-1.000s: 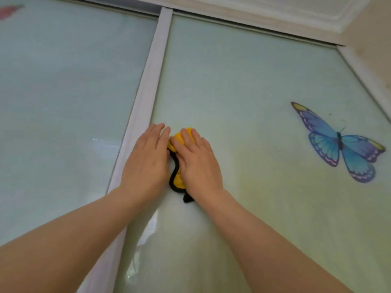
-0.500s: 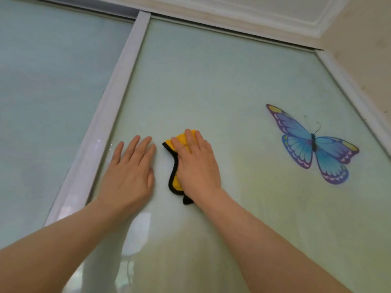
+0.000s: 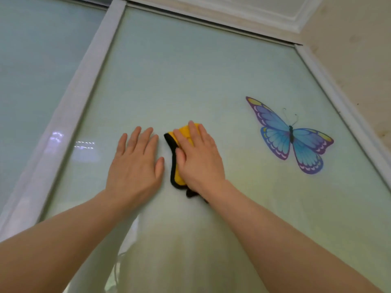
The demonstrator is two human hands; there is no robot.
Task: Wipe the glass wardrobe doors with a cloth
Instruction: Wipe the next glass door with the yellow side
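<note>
Yellow cloth (image 3: pixel 183 142) under the flat right hand (image 3: pixel 198 159) has slid rightward from the door frame (image 3: pixel 69 115) toward the butterfly sticker (image 3: pixel 292 136). Left hand (image 3: pixel 135 166) sits flat and empty beside it, fingers spread on the glass door (image 3: pixel 190 77); wiping is mid-pane, much glass left.

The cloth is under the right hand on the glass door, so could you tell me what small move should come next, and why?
Probably slide the cloth rightward toward the butterfly. The right hand presses it flat mid-pane, the left hand lies flat on the glass beside it, and open glass lies between cloth and butterfly.
</note>
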